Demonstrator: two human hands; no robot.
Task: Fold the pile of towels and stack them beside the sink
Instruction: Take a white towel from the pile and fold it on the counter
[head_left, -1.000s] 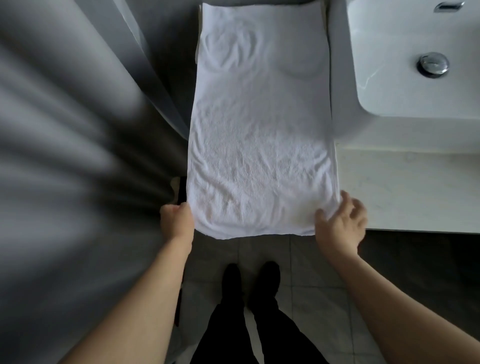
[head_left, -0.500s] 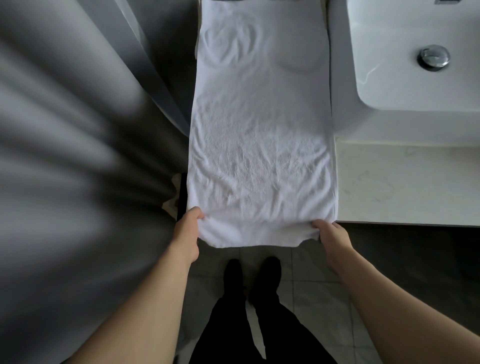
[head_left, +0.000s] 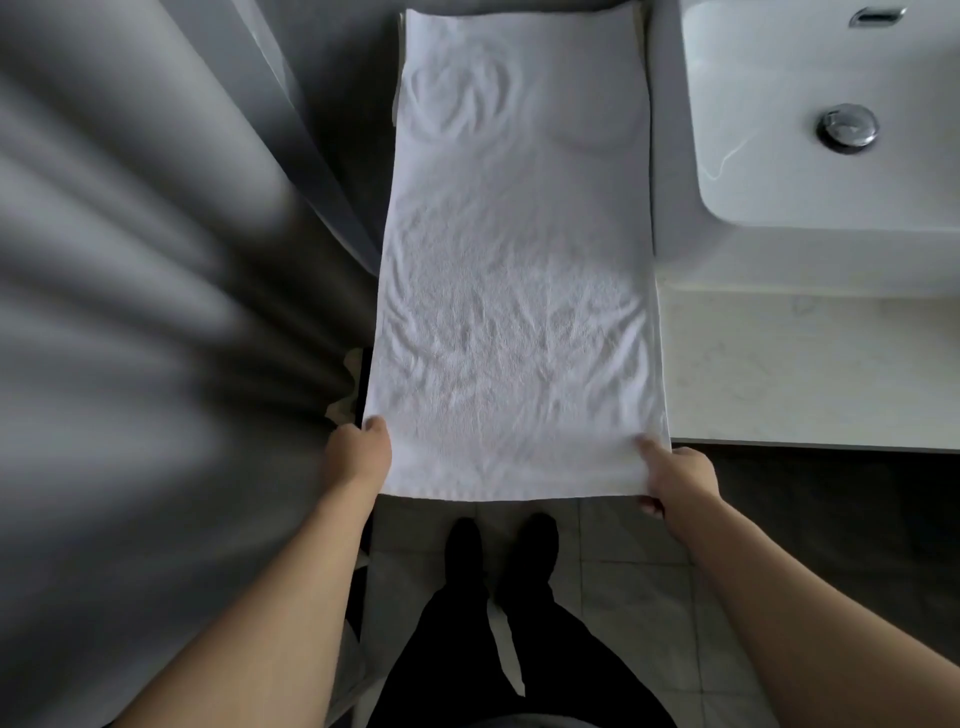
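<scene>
Big grey curtain (head_left: 130, 312) hangs in folds down the left side. Grey tile floor (head_left: 613, 597) near the bottom — black trousers (head_left: 498, 660) and dark shoes (head_left: 465, 543) planted on it, pretty much center.

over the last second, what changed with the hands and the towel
Both hands took hold of the white towel: the left hand moved in from beside the near left corner and now pinches it, and the right hand, which rested on top of the near right corner, now pinches it too. The near edge is pulled straighter. The towel otherwise stays spread flat beside the sink.
</scene>
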